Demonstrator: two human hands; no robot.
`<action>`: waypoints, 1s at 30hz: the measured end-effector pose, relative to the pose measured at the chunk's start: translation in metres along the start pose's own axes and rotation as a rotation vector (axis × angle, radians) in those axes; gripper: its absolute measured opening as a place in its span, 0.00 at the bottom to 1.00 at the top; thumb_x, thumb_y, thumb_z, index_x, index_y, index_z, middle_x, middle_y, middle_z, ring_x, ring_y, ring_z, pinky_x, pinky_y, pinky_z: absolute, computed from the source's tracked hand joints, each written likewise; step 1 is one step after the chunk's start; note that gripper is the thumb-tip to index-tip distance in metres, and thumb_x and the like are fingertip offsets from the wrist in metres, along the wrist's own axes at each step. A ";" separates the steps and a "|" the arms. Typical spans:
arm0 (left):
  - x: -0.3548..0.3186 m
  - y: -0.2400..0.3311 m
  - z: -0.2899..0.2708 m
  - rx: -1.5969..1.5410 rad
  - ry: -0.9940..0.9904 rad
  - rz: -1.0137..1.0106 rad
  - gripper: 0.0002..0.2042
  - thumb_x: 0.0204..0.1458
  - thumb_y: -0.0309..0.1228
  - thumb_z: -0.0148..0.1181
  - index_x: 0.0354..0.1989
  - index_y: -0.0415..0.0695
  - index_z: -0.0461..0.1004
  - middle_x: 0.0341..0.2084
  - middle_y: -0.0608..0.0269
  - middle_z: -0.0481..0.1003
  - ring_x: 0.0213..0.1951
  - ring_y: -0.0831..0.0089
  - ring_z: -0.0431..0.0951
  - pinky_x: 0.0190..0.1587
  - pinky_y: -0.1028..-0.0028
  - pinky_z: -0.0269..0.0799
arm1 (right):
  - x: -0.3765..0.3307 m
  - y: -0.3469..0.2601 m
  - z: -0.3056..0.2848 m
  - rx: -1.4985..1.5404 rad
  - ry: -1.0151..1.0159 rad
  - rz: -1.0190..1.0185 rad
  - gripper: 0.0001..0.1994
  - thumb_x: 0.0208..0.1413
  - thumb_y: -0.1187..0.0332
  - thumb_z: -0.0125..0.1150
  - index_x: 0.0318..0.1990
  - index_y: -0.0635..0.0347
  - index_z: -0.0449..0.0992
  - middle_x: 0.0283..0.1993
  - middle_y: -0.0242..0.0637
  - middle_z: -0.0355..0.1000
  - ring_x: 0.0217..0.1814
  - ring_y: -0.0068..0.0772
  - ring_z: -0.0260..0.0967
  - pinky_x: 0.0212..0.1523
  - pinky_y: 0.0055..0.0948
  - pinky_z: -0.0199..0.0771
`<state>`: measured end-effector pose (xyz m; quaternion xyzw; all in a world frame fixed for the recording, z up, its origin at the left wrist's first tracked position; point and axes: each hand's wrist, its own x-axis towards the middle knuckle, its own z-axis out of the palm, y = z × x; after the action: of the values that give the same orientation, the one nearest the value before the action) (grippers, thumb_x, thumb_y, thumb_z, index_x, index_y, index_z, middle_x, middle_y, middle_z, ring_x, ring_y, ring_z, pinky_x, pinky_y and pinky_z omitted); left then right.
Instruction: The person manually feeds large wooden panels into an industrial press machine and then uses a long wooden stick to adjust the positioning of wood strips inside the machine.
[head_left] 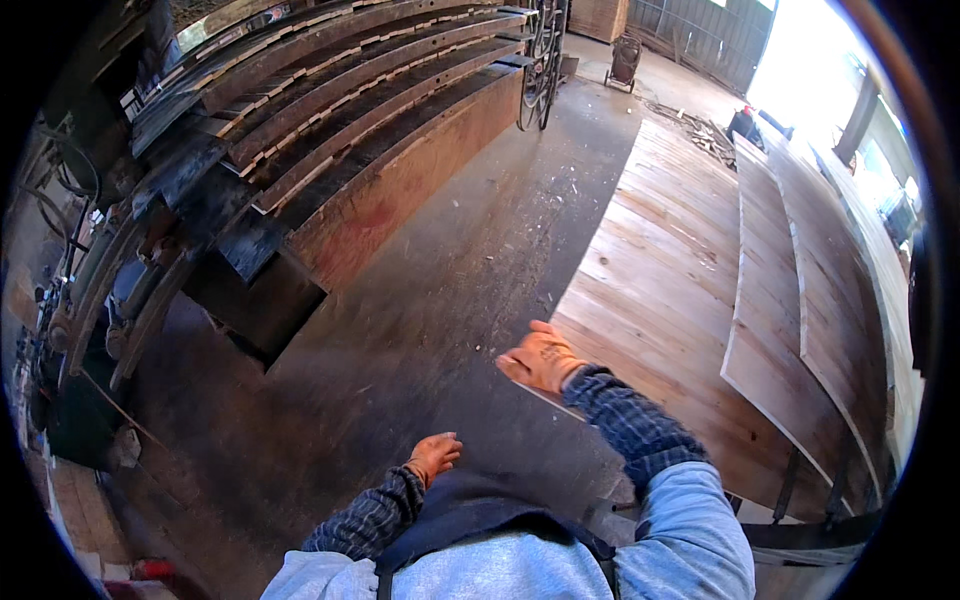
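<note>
My right hand (545,360), in an orange work glove, is at the near left corner of a large light wooden panel (660,270) made of joined strips. Its fingers are curled over the panel's edge, and the underside of the grip is hidden. My left hand (434,458), gloved the same way, hangs low over the dark floor in front of my body. Its fingers are loosely bent and a little apart, with nothing seen in them. Dark plaid sleeve covers wrap both forearms.
More wooden panels (785,330) lie overlapped on the right. A large press (380,110) with several stacked metal platens stands at the left, with hoses (60,215) beside it. Wood scraps (690,130) lie beyond the panel, and a wheeled cart (623,62) stands at the back.
</note>
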<state>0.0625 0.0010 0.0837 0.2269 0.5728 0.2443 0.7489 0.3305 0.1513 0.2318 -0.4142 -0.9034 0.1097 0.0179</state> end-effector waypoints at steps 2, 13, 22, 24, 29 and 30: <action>0.001 -0.011 -0.006 0.050 0.018 0.051 0.27 0.58 0.43 0.57 0.63 0.44 0.63 0.58 0.54 0.69 0.59 0.62 0.69 0.59 0.66 0.64 | -0.028 0.002 -0.011 -0.006 -0.127 0.065 0.26 0.63 0.48 0.42 0.26 0.57 0.81 0.25 0.42 0.76 0.34 0.43 0.73 0.54 0.41 0.64; -0.002 -0.038 -0.005 0.099 0.136 0.212 0.24 0.56 0.37 0.60 0.60 0.40 0.68 0.44 0.58 0.76 0.44 0.68 0.75 0.42 0.71 0.70 | -0.178 0.023 -0.016 -0.114 -0.053 0.166 0.28 0.61 0.48 0.45 0.21 0.62 0.79 0.20 0.48 0.73 0.27 0.51 0.71 0.44 0.44 0.66; 0.010 -0.072 -0.024 0.149 0.170 0.267 0.22 0.55 0.40 0.60 0.57 0.45 0.70 0.44 0.64 0.74 0.44 0.70 0.72 0.43 0.68 0.66 | -0.285 0.045 0.015 -0.230 0.061 0.151 0.20 0.58 0.54 0.52 0.20 0.58 0.76 0.23 0.44 0.75 0.30 0.52 0.71 0.45 0.49 0.64; 0.004 -0.064 -0.017 0.126 0.259 0.291 0.15 0.55 0.35 0.60 0.47 0.40 0.76 0.25 0.69 0.73 0.27 0.79 0.71 0.29 0.75 0.66 | -0.302 0.056 0.021 -0.242 -0.010 0.221 0.19 0.57 0.56 0.52 0.19 0.57 0.75 0.23 0.44 0.75 0.31 0.52 0.71 0.45 0.49 0.64; 0.004 -0.046 -0.013 0.100 0.244 0.313 0.14 0.55 0.35 0.59 0.45 0.40 0.77 0.23 0.71 0.72 0.26 0.80 0.70 0.28 0.75 0.65 | -0.321 0.063 0.032 -0.216 0.062 0.244 0.22 0.56 0.56 0.51 0.16 0.60 0.75 0.21 0.46 0.73 0.28 0.54 0.69 0.46 0.48 0.64; 0.002 -0.042 -0.014 0.081 0.237 0.282 0.14 0.55 0.35 0.59 0.46 0.40 0.77 0.23 0.71 0.72 0.26 0.81 0.70 0.29 0.76 0.65 | -0.317 0.056 0.023 -0.192 0.072 0.273 0.22 0.56 0.56 0.51 0.15 0.60 0.75 0.20 0.47 0.73 0.27 0.54 0.69 0.46 0.48 0.64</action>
<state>0.0536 -0.0295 0.0531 0.3045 0.6287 0.3486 0.6249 0.5771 -0.0563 0.2157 -0.5366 -0.8438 0.0096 -0.0046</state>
